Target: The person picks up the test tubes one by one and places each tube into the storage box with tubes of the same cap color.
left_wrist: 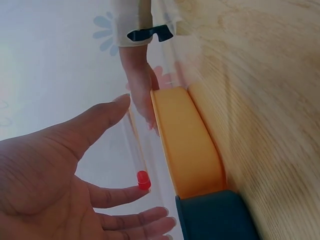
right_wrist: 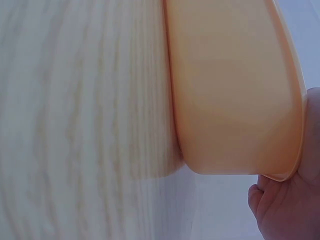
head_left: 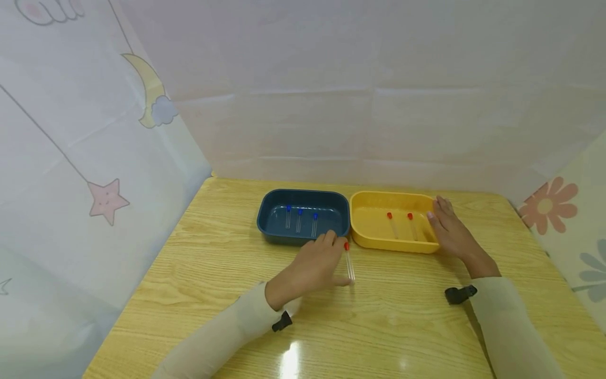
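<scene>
My left hand (head_left: 314,266) pinches a clear test tube with a red cap (head_left: 347,246) lengthwise, thumb at the bottom end and index finger at the cap. In the left wrist view, that red cap (left_wrist: 143,180) meets the index fingertip, and the other fingers stretch out beside it. The tube is in front of the two trays. At the right end of the yellow tray (head_left: 397,245), my right hand (head_left: 452,234) grips the rim, thumb on the inner side. Two red-capped tubes (head_left: 410,216) lie in this tray. The right wrist view shows the hand (right_wrist: 292,205) at the tray's corner.
A dark blue tray (head_left: 284,238) stands against the yellow one's left side, with three blue-capped tubes (head_left: 315,217) in it. Both stand near the back of the wooden table (head_left: 213,263). Printed cloth walls (head_left: 307,131) rise behind and at both sides.
</scene>
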{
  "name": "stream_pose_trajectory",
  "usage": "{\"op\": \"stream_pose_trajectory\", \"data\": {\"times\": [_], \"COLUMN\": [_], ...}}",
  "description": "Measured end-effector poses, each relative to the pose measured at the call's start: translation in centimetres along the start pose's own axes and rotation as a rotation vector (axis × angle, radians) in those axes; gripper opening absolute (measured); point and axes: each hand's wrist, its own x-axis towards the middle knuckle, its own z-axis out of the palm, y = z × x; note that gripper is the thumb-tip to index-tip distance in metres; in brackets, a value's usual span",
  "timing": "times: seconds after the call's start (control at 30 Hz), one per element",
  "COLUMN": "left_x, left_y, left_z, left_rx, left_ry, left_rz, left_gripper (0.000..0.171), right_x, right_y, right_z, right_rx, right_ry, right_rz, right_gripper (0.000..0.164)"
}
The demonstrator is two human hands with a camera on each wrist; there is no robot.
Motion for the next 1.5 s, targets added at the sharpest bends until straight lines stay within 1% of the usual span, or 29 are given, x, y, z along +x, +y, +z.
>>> {"op": "stream_pose_trajectory", "data": {"times": [0.23, 0.53, 0.8, 1.2, 1.5], "left_x": [0.7, 1.2, 2.0, 3.3, 4.0], "left_y": [-0.7, -1.0, -1.2, -1.6, -1.9], "left_z": [0.2, -0.1, 0.0, 0.1, 0.1], "left_rx": [-0.017, -0.042, -0.066, -0.054, -0.08], "left_ry": [0.036, 0.108, 0.118, 0.152, 0.153], "left_rz": [0.006, 0.031, 0.04, 0.087, 0.104], "left_gripper": [0.089, 0.09, 0.09, 0.092, 0.092], "right_x": [0.0, 0.1, 0.1, 0.1, 0.1], "right_y": [0.3, 0.2, 0.1, 0.0, 0.3], "right_z": [0.1, 0.0, 0.0, 0.1, 0.1], "right_rx": [-0.008, -0.021, -0.019, -0.01, -0.019], "right_ry": [-0.005, -0.003, -0.005, -0.006, -0.005], "right_rz": [0.021, 0.027, 0.029, 0.017, 0.025], "right_gripper": [0.066, 0.069, 0.069, 0.067, 0.068]}}
